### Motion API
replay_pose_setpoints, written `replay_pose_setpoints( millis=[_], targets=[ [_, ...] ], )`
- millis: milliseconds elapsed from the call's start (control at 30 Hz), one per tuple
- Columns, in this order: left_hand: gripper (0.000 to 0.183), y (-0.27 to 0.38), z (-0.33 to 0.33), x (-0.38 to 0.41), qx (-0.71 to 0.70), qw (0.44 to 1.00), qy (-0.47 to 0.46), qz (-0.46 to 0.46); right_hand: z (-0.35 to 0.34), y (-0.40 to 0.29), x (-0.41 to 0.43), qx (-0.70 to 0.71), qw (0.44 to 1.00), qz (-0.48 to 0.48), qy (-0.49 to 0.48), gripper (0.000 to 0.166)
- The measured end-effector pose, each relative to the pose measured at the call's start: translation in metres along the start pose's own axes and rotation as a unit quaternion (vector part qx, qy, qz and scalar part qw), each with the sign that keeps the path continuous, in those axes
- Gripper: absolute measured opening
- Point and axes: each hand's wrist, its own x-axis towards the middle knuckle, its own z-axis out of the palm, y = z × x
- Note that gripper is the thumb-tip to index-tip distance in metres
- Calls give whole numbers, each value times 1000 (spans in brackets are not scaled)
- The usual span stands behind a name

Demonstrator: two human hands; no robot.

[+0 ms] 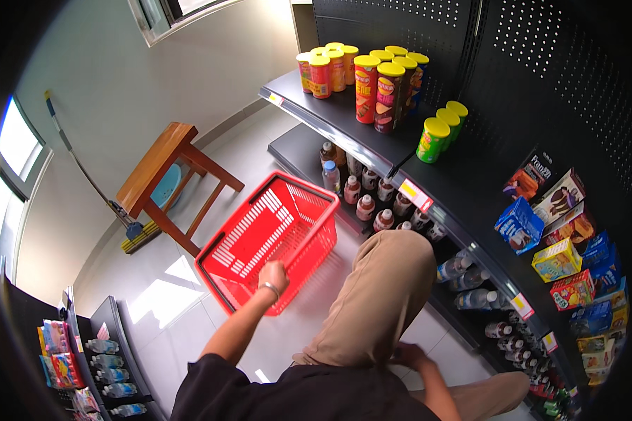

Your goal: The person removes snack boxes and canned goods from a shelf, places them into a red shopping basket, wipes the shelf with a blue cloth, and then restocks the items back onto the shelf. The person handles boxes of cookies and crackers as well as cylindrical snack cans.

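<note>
A red plastic shopping basket (309,263) with slotted walls is in front of me, tilted so that I look into it. My left hand (274,278), with a band on the wrist, is closed around the basket's near rim. Down by my bent right knee is my right hand (412,356), partly hidden behind the leg and in shadow. Whether its fingers hold anything cannot be seen. Right of the basket, on the lower shelf (289,144), stand several bottled drinks (365,208).
On the black upper shelf (400,144) are potato-crisp canisters (366,89) and boxed snacks (557,259). A wooden stool (155,163) stands beyond the basket, near a blue basin (167,185) and a sponge mop (139,237). Another shelf unit (110,310) holds water bottles at lower left.
</note>
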Motion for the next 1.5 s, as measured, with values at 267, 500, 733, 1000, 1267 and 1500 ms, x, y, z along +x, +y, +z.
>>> replay_pose_setpoints(
  millis=[267, 500, 733, 1000, 1267, 1500],
  targets=[
    [15, -67, -25, 125, 23, 998, 17, -48, -50, -32, -82, 90, 978, 141, 121, 73],
    [14, -113, 3, 190, 41, 999, 15, 18, 80, -8, -29, 86, 980, 175, 46, 61],
    [15, -133, 6, 200, 31, 998, -30, 48, 14, -73, 56, 123, 984, 104, -80, 57],
    [20, -148, 12, 228, 19, 991, -81, 107, 75, -49, 74, 189, 977, -10, -101, 54],
    [26, -227, 21, 263, 95, 990, -20, 99, 48, -73, 50, 220, 969, -15, -110, 45],
    [20, -230, 34, 247, 34, 985, -79, 151, 44, -84, 38, 242, 963, 10, -119, 35]
  ],
)
